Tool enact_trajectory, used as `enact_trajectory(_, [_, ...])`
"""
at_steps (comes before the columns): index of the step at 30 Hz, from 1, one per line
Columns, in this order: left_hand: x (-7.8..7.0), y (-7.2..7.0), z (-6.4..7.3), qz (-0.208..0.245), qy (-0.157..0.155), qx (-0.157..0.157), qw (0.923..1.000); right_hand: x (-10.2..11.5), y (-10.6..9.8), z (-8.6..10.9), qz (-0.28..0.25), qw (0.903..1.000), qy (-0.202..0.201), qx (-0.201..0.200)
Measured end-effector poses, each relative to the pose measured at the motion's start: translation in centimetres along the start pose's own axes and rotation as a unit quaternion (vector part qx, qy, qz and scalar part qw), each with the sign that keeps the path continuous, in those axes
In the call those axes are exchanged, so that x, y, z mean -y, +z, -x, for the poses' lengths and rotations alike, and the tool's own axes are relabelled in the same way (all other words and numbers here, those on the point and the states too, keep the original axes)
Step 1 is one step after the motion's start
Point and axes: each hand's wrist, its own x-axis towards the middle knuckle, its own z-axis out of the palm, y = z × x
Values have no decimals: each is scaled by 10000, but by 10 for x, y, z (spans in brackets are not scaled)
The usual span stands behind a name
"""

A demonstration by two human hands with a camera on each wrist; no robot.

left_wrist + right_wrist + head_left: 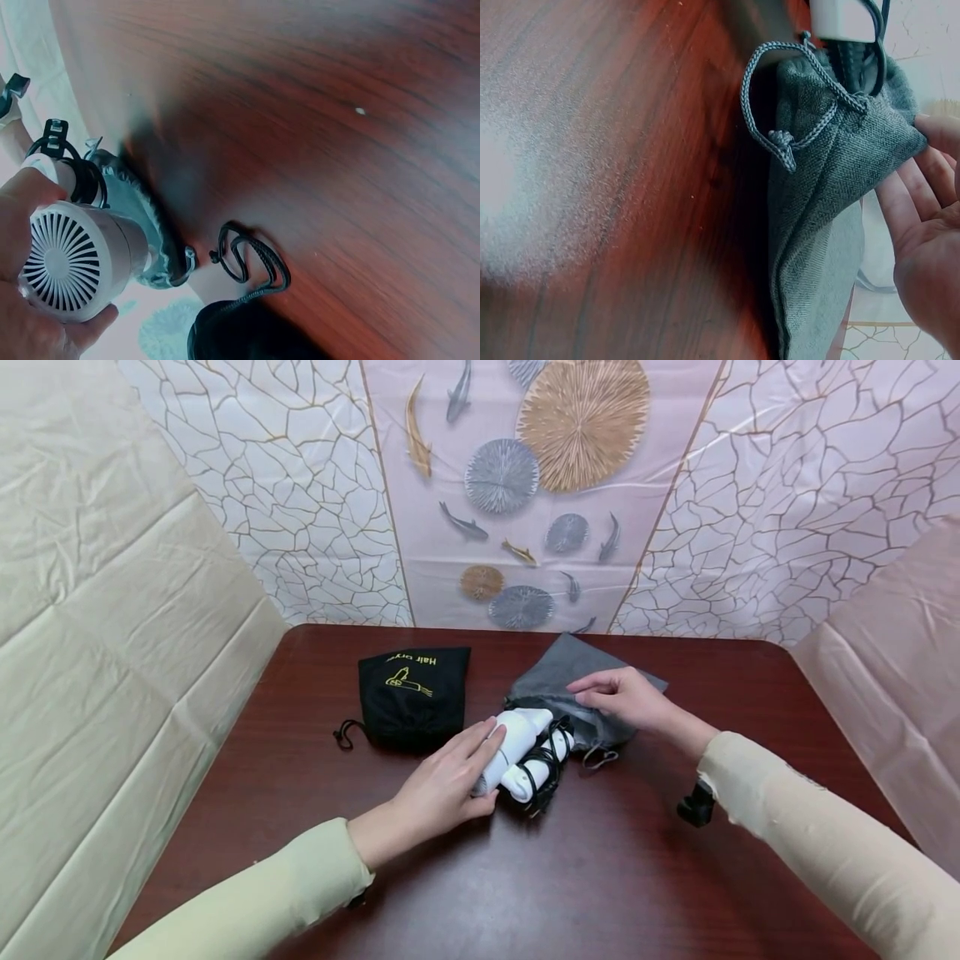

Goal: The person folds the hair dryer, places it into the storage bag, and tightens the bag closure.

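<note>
A white hair dryer (515,739) lies at the mouth of a grey drawstring pouch (558,672), its handle folded alongside and wound with a black cord (553,760). My left hand (448,777) grips the dryer's barrel, fingers over the top and thumb on the near side. In the left wrist view the slotted round end (60,261) shows between thumb and fingers. With thumb and fingertips, my right hand (628,696) pinches the pouch's edge. The right wrist view shows part of the white body and cord in the pouch opening, where a grey drawstring (754,97) hangs in a loop.
To the left lies a black drawstring bag (412,702) with yellow "Hair Dryer" lettering and a dryer drawing; its black cord (343,735) trails onto the table. The dark red-brown table (525,893) meets a patterned cloth backdrop (315,502) at its far edge, with pale cloth at both sides.
</note>
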Motion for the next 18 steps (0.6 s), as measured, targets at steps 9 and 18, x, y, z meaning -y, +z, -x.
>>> enact_trajectory(9, [-2, 9, -9, 117, -1, 9, 9999, 4, 6, 5, 134, 9997, -171, -114])
enact_trajectory(18, [4, 19, -13, 4, 263, -280, 9993, 8, 10, 9, 387, 9985, -314, -205])
